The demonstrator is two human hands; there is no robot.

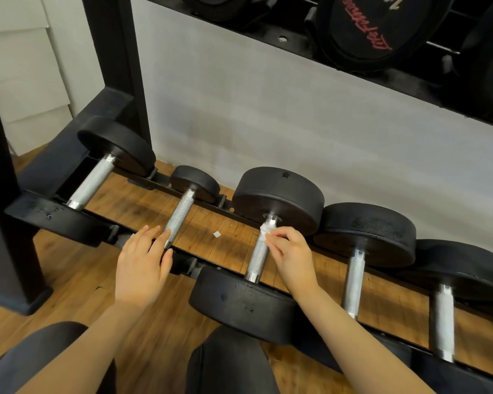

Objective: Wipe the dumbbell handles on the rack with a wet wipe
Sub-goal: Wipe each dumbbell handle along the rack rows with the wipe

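White wipe [265, 232] on knurled steel handle [259, 255]

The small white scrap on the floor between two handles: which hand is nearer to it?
Right. The right hand, pinching the wet wipe on a handle, is just right of the scrap; the left hand is farther left, fingers on the neighbouring handle.

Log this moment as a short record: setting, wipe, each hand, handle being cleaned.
setting: lower rack tier holding five dumbbells, wood floor beneath
wipe: white wet wipe on the far end of the third handle
right hand: pinches the wipe against that handle
left hand: fingers straight, resting at the near end of the second handle
floor: small white scrap between those handles
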